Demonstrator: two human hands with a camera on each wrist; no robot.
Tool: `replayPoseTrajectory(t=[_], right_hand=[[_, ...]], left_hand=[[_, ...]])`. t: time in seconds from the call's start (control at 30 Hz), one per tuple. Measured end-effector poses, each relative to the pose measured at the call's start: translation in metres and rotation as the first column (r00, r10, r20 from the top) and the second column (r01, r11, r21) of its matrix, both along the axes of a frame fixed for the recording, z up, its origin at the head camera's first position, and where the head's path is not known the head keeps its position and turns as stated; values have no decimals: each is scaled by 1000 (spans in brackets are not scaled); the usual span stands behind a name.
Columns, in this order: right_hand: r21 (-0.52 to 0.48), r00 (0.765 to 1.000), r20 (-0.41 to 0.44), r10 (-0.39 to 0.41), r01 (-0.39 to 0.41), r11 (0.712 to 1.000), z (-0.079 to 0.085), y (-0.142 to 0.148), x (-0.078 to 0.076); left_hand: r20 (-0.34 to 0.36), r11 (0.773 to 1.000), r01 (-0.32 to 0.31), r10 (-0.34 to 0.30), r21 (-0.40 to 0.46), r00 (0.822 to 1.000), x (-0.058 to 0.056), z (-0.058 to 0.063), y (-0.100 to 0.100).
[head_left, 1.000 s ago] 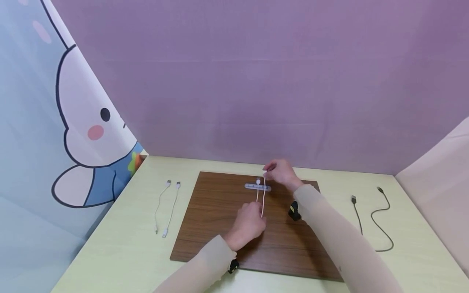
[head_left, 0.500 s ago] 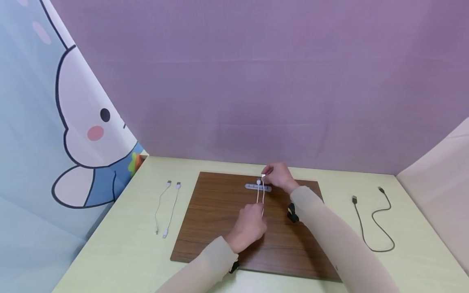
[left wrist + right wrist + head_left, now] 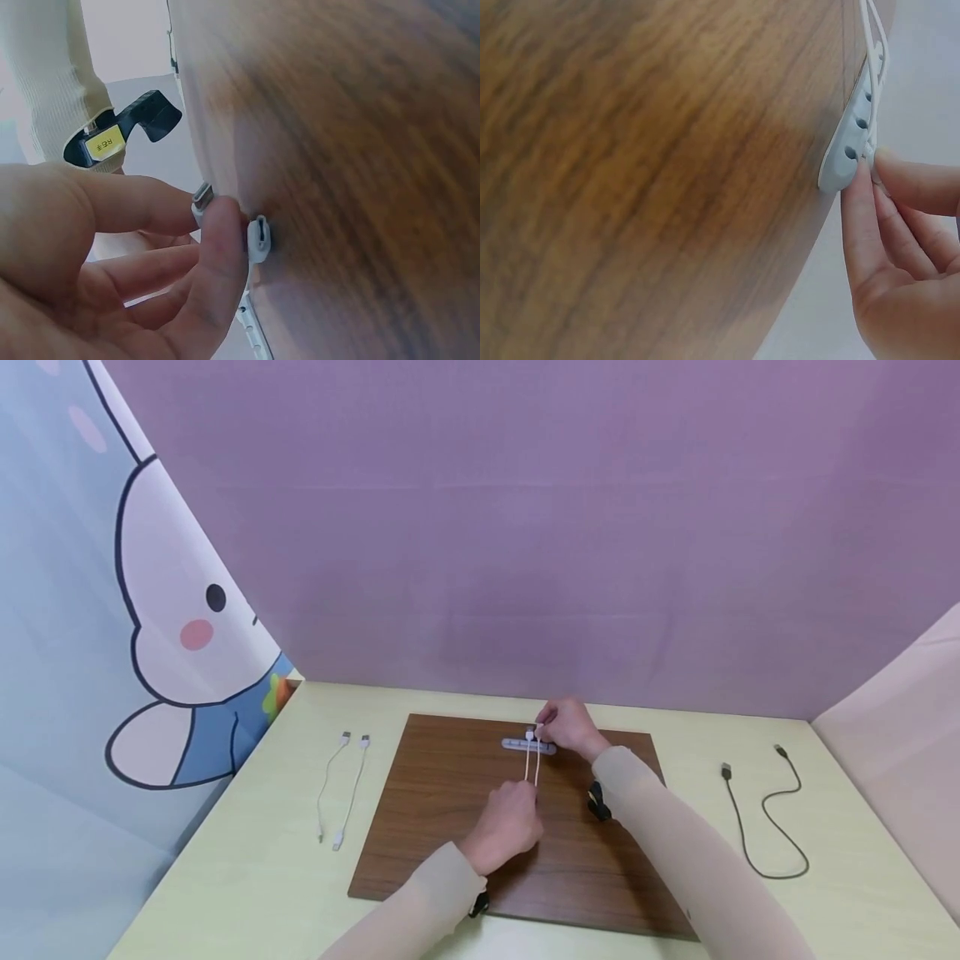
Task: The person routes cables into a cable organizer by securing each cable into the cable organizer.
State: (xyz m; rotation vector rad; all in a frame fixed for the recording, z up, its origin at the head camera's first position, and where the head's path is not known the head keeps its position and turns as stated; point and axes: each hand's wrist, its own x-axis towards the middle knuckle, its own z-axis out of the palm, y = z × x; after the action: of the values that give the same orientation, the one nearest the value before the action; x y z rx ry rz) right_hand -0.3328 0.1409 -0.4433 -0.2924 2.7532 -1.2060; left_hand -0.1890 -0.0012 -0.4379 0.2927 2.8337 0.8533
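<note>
On the brown wooden board (image 3: 450, 810), my left hand (image 3: 504, 827) pinches the lower end of a white USB cable (image 3: 537, 764). In the left wrist view its small metal connector (image 3: 202, 196) sticks out between thumb and finger. A second white cable's connector (image 3: 259, 238) lies beside the fingertip, close to the board. My right hand (image 3: 570, 727) pinches the upper end of the held cable, just over the pale cable clip strip (image 3: 515, 744). In the right wrist view, the strip's several holes (image 3: 850, 153) show, and the cable runs along it. The second white cable (image 3: 527, 762) crosses the strip.
Two white cables (image 3: 356, 789) lie on the pale table (image 3: 255, 843) left of the board. On the right lies a dark cable (image 3: 789, 835), bent in a curve. A purple cloth (image 3: 480, 527) hangs behind the table.
My right hand has come down slightly toward the clip strip with the cable's upper end. The held cable now lies closer to the second one. My left hand has barely moved.
</note>
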Motion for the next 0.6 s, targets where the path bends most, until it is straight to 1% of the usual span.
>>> replayPoseTrajectory(t=[0.07,0.17,0.3,0.43,0.5,0.6], right_hand=[[13,1000,-1,6,-6,1000,-1,0,0],[32,1000,-3,20,-20,999,-2,0,0],[43,1000,-5,31,-31,999,-1,1,1],[68,1000,2,30,-30,997,-1,1,1],[84,1000,3,29,-29,996,-1,1,2],[116,999,-16,40,-38,993,-1,3,2]], left_hand=[[21,1000,-4,4,3,1000,1,1,0],[93,999,-26,23,35,995,1,3,2],[180,994,-66,51,82,982,2,3,3],[166,994,-60,43,96,985,2,3,1],[132,995,-44,32,92,991,3,3,0],[107,996,-24,15,89,994,3,3,-3]])
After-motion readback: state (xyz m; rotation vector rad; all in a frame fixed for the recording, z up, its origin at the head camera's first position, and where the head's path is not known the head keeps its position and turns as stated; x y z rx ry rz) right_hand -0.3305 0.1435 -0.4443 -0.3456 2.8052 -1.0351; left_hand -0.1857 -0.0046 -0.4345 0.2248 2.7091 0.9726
